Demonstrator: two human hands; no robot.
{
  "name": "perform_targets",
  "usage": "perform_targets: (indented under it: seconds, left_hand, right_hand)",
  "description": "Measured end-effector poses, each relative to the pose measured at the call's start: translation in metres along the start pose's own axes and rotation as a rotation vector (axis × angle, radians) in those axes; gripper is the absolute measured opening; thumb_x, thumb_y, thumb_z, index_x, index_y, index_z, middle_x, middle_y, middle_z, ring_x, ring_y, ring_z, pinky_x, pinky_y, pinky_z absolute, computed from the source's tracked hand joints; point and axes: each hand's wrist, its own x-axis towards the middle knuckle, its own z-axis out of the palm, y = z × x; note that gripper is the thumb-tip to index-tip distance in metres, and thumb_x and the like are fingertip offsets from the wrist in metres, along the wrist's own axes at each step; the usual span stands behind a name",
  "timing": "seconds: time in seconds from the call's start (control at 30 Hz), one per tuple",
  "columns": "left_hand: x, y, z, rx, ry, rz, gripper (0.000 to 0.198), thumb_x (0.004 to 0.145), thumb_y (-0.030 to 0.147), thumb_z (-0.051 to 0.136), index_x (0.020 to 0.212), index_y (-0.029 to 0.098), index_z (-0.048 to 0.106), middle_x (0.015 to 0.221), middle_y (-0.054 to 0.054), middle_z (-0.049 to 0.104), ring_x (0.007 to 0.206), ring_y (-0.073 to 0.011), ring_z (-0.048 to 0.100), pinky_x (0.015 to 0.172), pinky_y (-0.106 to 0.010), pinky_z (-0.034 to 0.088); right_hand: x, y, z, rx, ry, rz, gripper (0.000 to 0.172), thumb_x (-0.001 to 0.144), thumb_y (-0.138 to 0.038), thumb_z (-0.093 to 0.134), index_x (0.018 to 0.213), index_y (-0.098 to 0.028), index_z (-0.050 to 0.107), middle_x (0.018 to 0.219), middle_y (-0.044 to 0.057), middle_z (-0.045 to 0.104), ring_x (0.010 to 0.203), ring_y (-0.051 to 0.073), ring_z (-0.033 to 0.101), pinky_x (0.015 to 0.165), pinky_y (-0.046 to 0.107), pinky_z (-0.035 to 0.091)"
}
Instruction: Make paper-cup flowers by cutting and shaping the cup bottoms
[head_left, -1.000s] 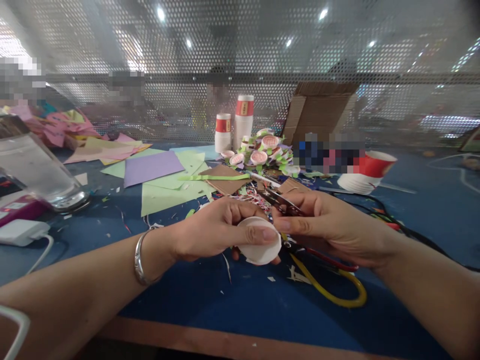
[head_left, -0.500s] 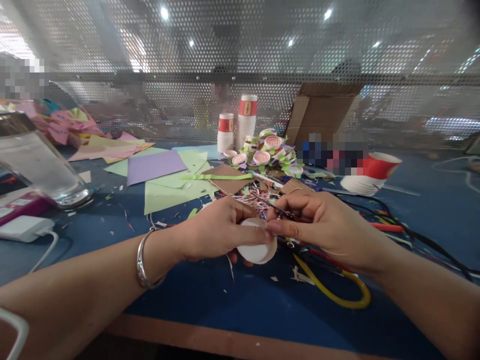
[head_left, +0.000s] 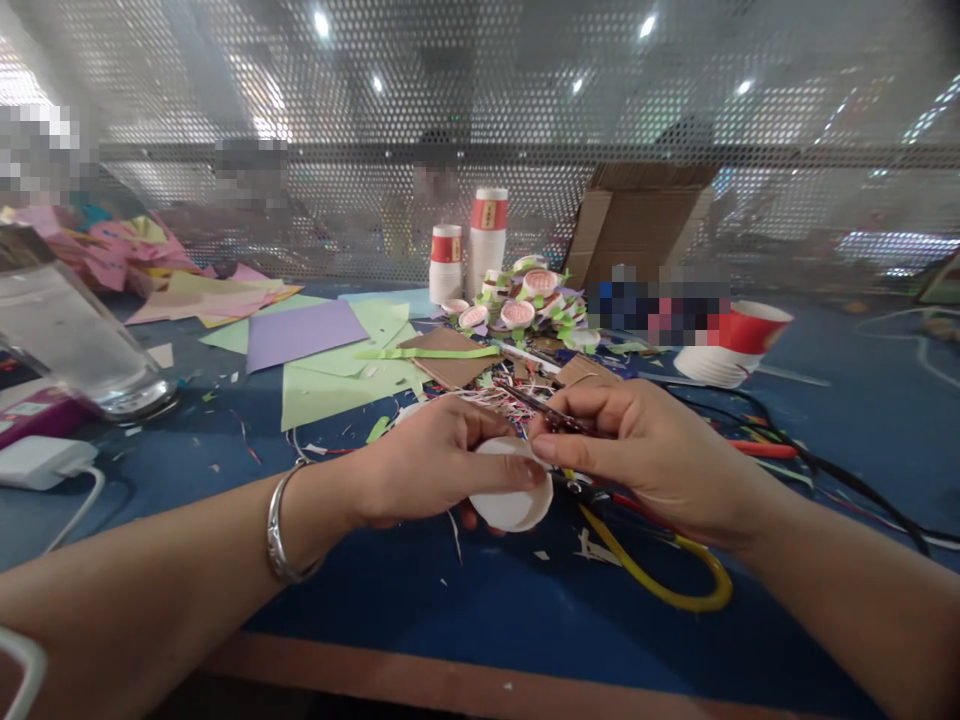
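Hands: left hand [head_left: 431,460] clamps a round white paper piece [head_left: 499,508] above the bench [head_left: 390,600]; right hand [head_left: 630,440], beside its rim, grips a dark slim tool [head_left: 559,415].
Writing: gold labels [head_left: 490,214] on red-banded cup stacks [head_left: 487,260], too small to read.
Around: coloured paper [head_left: 307,335], scraps [head_left: 525,408].
Below right hand: yellow-handled tool [head_left: 697,604].

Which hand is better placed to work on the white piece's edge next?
Probably the right hand: it holds a dark pointed tool close by, while the left hand is occupied gripping the white piece.
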Motion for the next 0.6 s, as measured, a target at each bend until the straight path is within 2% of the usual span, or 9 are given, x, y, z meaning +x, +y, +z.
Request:
perform_targets:
  seconds: [0.1,0.27,0.43,0.6]
  left_hand:
    - [0.0001,-0.0011,0.0005,-0.047,-0.023,-0.006,0.036,0.080,0.047,0.077,0.079,0.012,0.069,0.069,-0.003,0.069,0.053,-0.0092,0.059,0.041,-0.015,0.044]
    - [0.0009,-0.0006,0.0008,0.041,0.024,0.031,0.032,0.081,0.043,0.076,0.078,0.013,0.069,0.067,0.000,0.064,0.054,-0.0080,0.055,0.042,-0.015,0.048]
    - [0.0005,-0.0005,-0.0005,0.174,0.070,0.052,0.023,0.089,0.037,0.067,0.085,0.014,0.070,0.068,0.000,0.064,0.054,-0.0092,0.057,0.043,-0.016,0.049]
    - [-0.0013,-0.0007,0.0017,0.211,0.034,0.015,0.020,0.090,0.031,0.063,0.078,0.015,0.064,0.063,0.004,0.062,0.046,-0.0080,0.060,0.038,-0.014,0.045]
  right_hand:
    - [-0.0005,-0.0010,0.0011,-0.002,-0.001,0.005,0.023,0.081,-0.042,0.076,0.083,-0.019,0.071,0.074,0.000,0.063,0.068,0.014,0.053,0.063,0.027,0.043]
    - [-0.0021,-0.0037,0.0023,-0.051,0.044,-0.001,0.024,0.078,-0.042,0.078,0.080,-0.020,0.071,0.071,0.000,0.061,0.066,0.014,0.051,0.059,0.027,0.042]
    - [-0.0021,-0.0026,0.0025,-0.142,0.081,-0.087,0.026,0.080,-0.045,0.076,0.080,-0.020,0.071,0.069,0.000,0.059,0.063,0.014,0.051,0.056,0.026,0.041]
    - [-0.0015,-0.0013,0.0042,-0.229,0.061,-0.154,0.021,0.083,-0.038,0.074,0.079,-0.018,0.071,0.066,-0.001,0.057,0.060,0.011,0.047,0.054,0.025,0.039]
